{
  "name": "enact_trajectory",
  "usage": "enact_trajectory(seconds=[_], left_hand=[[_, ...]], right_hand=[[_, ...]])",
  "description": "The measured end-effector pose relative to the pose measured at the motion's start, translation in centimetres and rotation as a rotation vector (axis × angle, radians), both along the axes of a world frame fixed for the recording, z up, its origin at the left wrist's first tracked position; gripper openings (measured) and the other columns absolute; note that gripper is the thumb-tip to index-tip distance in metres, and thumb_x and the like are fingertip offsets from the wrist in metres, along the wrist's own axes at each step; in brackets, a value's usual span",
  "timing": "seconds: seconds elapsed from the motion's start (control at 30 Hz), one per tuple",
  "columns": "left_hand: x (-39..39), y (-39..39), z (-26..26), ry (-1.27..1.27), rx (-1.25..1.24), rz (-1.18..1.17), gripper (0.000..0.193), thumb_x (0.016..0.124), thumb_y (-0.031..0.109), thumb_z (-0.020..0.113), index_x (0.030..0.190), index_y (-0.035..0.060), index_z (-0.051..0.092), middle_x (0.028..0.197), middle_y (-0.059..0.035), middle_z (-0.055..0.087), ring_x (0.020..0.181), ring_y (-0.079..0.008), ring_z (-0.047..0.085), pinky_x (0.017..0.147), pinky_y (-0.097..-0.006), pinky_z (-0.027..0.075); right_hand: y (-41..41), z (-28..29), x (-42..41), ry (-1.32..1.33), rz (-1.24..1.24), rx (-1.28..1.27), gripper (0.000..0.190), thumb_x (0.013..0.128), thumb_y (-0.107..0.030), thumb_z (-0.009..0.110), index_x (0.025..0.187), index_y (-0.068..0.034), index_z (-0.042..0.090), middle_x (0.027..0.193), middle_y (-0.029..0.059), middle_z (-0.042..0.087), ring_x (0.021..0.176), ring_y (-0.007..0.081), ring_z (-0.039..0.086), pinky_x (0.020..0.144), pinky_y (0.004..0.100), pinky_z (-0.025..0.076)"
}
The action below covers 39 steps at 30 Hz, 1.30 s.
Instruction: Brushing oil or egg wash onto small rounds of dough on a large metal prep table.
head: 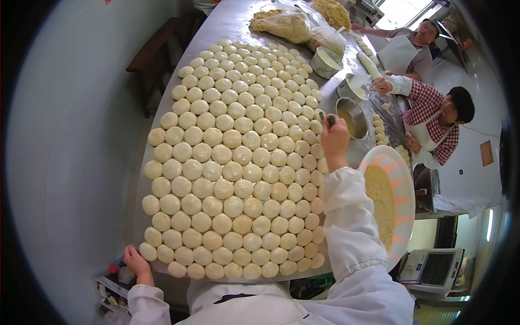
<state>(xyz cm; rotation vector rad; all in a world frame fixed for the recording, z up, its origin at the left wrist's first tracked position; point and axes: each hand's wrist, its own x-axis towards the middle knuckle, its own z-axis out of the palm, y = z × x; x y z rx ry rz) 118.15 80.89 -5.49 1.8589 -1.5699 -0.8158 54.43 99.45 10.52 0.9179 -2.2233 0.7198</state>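
Round balls of dough (233,170) cover the metal table (164,91) before me in close rows, many with a wet shine. At the right side of the rows, my right hand (336,140) is closed around a dark-handled tool (331,120), whose working end I cannot make out. Just beyond that hand is a steel bowl (352,118) with yellowish liquid inside. My left hand (136,260) is at the table's near left corner, beside the outermost dough ball (148,251). Its fingers are curled, and whether they grip the edge is unclear.
A large oval tray (404,191) of yellow crumbly filling lies beside my right arm. Two metal pots (326,65) and bags of crumbly filling (284,26) stand farther up. Across the table are two people, one touching a dough roll (369,65). A wooden bench (152,46) is left.
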Motion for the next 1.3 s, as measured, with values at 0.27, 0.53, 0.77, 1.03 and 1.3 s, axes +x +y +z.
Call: enact_trajectory(seconds=[0.27, 0.53, 0.77, 1.03, 1.3], left_hand=[[-0.8, -0.1, 0.6, 0.044, 0.011, 0.021, 0.028, 0.092, 0.021, 0.047, 0.088, -0.0025, 0.061, 0.07, -0.0037, 0.053, 0.065, -0.016, 0.046, 0.063, -0.0321, 0.04], [0.1, 0.5, 0.3, 0.02, -0.028, 0.082, 0.026, 0.092, 0.021, 0.047, 0.086, -0.0013, 0.061, 0.07, -0.0026, 0.053, 0.066, -0.0141, 0.046, 0.062, -0.0307, 0.04], [-1.5, 0.5, 1.2, 0.088, -0.011, 0.047, 0.021, 0.091, 0.016, 0.049, 0.082, -0.0006, 0.059, 0.063, 0.001, 0.048, 0.059, -0.0088, 0.04, 0.053, -0.0285, 0.034], [-0.6, 0.5, 1.0, 0.088, -0.021, 0.033, 0.022, 0.091, 0.016, 0.048, 0.081, -0.001, 0.058, 0.064, 0.0, 0.046, 0.061, -0.0101, 0.04, 0.056, -0.0281, 0.035], [-1.2, 0.5, 0.8, 0.11, -0.012, 0.052, 0.022, 0.091, 0.017, 0.049, 0.081, -0.0013, 0.057, 0.065, 0.0016, 0.045, 0.062, -0.0104, 0.038, 0.057, -0.0282, 0.034]], right_hand=[[-11.5, -1.7, 24.7, -0.538, 0.796, 0.043, 0.022, 0.075, -0.004, 0.063, 0.094, -0.014, 0.062, 0.083, 0.0079, 0.061, 0.071, 0.0288, 0.062, 0.06, 0.0367, 0.05], [-5.3, -0.7, 3.8, -0.552, 0.074, 0.091, 0.021, 0.078, -0.024, 0.065, 0.076, -0.004, 0.063, 0.065, 0.0172, 0.062, 0.062, 0.0334, 0.063, 0.056, 0.042, 0.049], [-3.5, -3.1, -5.6, 0.074, -0.105, 0.132, 0.01, 0.082, -0.015, 0.06, 0.081, -0.007, 0.066, 0.075, 0.0152, 0.064, 0.07, 0.0353, 0.062, 0.061, 0.0443, 0.049], [-17.5, -1.3, 14.3, -0.569, 0.636, 0.054, 0.011, 0.085, -0.018, 0.065, 0.091, -0.009, 0.067, 0.079, 0.0111, 0.064, 0.067, 0.0271, 0.063, 0.06, 0.0362, 0.051], [-5.5, -0.9, -7.8, -0.051, -0.201, 0.136, 0.022, 0.084, -0.026, 0.063, 0.08, -0.005, 0.066, 0.071, 0.0182, 0.063, 0.067, 0.0378, 0.062, 0.062, 0.0484, 0.049]])
